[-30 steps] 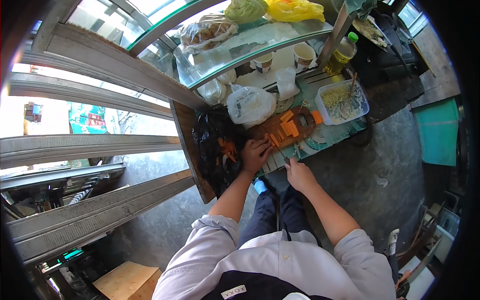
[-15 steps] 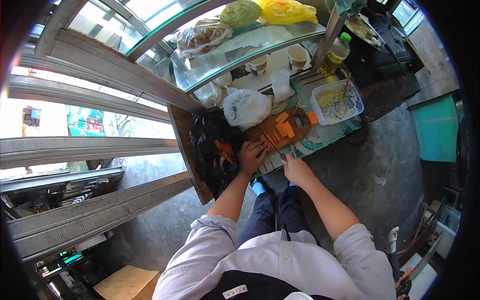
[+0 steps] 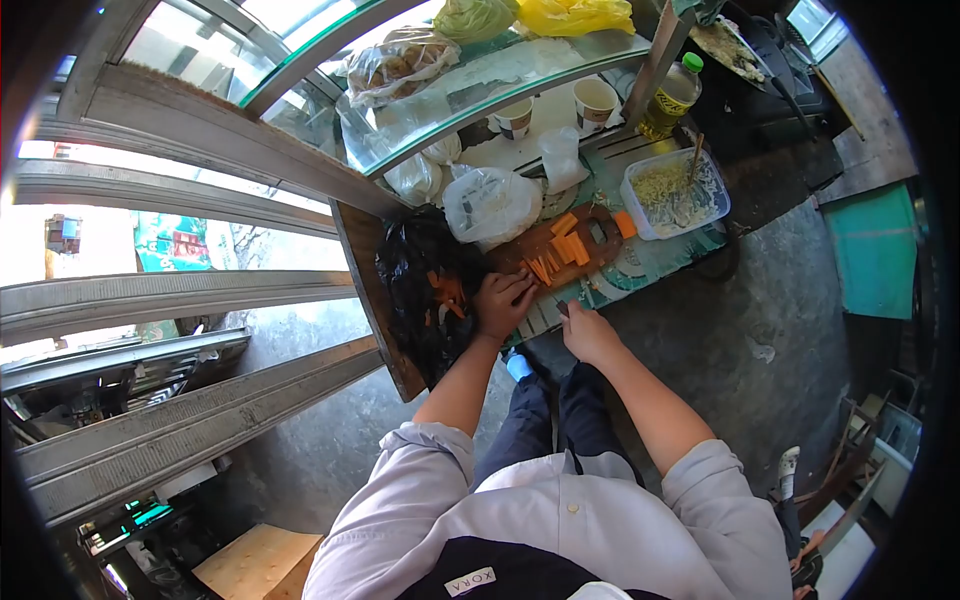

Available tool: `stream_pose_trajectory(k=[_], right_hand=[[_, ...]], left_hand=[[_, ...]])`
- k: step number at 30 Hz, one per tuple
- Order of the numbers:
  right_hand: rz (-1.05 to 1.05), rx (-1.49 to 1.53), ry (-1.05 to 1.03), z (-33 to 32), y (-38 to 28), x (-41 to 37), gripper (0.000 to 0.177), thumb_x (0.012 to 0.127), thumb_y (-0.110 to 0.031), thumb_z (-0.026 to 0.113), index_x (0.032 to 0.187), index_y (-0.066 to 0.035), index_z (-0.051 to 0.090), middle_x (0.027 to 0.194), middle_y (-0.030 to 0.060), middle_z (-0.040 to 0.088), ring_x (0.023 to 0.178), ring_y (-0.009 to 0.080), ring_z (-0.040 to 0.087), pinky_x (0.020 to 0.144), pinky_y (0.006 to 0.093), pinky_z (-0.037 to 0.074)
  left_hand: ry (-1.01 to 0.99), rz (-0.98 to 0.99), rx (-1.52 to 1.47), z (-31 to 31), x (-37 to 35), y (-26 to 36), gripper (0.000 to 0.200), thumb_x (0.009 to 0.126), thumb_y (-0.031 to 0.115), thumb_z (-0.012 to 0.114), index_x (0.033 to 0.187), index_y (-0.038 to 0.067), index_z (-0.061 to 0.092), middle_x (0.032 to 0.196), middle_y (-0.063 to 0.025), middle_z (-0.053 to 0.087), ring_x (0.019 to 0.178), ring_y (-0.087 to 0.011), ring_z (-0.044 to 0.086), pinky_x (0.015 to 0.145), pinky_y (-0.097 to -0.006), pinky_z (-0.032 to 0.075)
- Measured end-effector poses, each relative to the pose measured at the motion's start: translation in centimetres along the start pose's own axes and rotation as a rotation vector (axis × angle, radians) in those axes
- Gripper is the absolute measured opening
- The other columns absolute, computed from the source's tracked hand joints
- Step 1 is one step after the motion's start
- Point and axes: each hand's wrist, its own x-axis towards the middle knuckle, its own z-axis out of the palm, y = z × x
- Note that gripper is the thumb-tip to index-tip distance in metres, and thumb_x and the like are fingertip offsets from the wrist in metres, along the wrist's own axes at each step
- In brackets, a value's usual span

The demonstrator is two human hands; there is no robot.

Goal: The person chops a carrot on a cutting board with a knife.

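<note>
My left hand (image 3: 503,302) rests at the near left end of the wooden cutting board (image 3: 515,256), fingers bent and pressed down at the carrot sticks (image 3: 541,268). What lies under its fingertips is partly hidden. My right hand (image 3: 590,334) is closed around a knife (image 3: 564,309), just off the board's near edge; little of the blade can be made out. Thicker carrot pieces (image 3: 570,248) lie farther right on the board, and one orange slab (image 3: 625,224) sits by its right end. Left of my left hand, a black plastic bag (image 3: 415,270) holds carrot scraps.
A plastic tub (image 3: 652,228) of shredded food with a utensil stands at the right. Behind the board are a clear plastic bag (image 3: 490,205), paper cups (image 3: 595,103) and an oil bottle (image 3: 668,98). A glass shelf (image 3: 490,105) overhangs the back.
The knife has come away from the carrot sticks toward me, its blade no longer across them. My right hand has shifted slightly left; my left hand stays at the board.
</note>
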Motion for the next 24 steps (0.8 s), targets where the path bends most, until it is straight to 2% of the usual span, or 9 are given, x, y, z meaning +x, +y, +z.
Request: stream_pose_trajectory(k=[5,7,11,14,20,24], right_hand=[[0.006,0.012,0.012,0.1,0.8,-1.7,0.028,0.094,-0.025,0.047,0.103,0.001,0.047,0.085,0.0283,0.063,0.084,0.0461,0.062,0.075,0.0547,0.048],[0.009,0.014,0.022,0.3,1.0,-1.9,0.028,0.094,-0.025,0.047,0.103,0.001,0.047,0.084,0.0283,0.063,0.083,0.0462,0.062,0.074,0.0549,0.048],[-0.020,0.060,0.090,1.2,1.0,-1.6,0.026,0.095,-0.025,0.046,0.099,0.001,0.046,0.080,0.0286,0.062,0.081,0.0472,0.060,0.072,0.0549,0.047],[-0.029,0.057,0.086,0.9,0.9,-1.3,0.026,0.095,-0.025,0.046,0.099,0.001,0.045,0.081,0.0281,0.063,0.081,0.0472,0.060,0.071,0.0552,0.047],[-0.041,0.024,0.091,0.2,0.2,-1.6,0.025,0.095,-0.024,0.046,0.099,0.001,0.045,0.082,0.0268,0.063,0.080,0.0468,0.061,0.071,0.0550,0.047],[-0.014,0.005,0.072,0.4,-0.3,-1.3,0.025,0.095,-0.023,0.046,0.098,0.002,0.045,0.082,0.0274,0.063,0.080,0.0466,0.061,0.071,0.0543,0.048]], left_hand=[[0.005,0.011,0.038,0.0,0.0,0.0,0.018,0.070,0.019,0.078,0.087,0.014,0.074,0.093,0.0025,0.070,0.078,-0.0181,0.061,0.067,-0.0295,0.052],[0.011,-0.012,0.001,0.2,0.0,0.1,0.022,0.065,0.012,0.079,0.086,0.011,0.074,0.092,-0.0017,0.070,0.077,-0.0211,0.061,0.069,-0.0311,0.051],[0.017,-0.008,-0.002,0.3,0.0,-0.2,0.022,0.065,0.013,0.079,0.086,0.011,0.074,0.092,-0.0014,0.070,0.077,-0.0208,0.061,0.069,-0.0311,0.051],[0.011,0.010,0.031,0.3,-0.2,-0.3,0.019,0.069,0.020,0.078,0.087,0.014,0.074,0.093,0.0026,0.071,0.077,-0.0180,0.061,0.067,-0.0293,0.052],[0.019,0.008,0.038,0.1,-0.1,-0.1,0.018,0.069,0.019,0.078,0.085,0.013,0.074,0.092,0.0022,0.071,0.077,-0.0187,0.061,0.067,-0.0298,0.052],[0.020,-0.013,0.003,0.1,0.0,-0.1,0.020,0.065,0.014,0.079,0.085,0.011,0.074,0.090,-0.0010,0.071,0.078,-0.0209,0.061,0.069,-0.0309,0.052]])
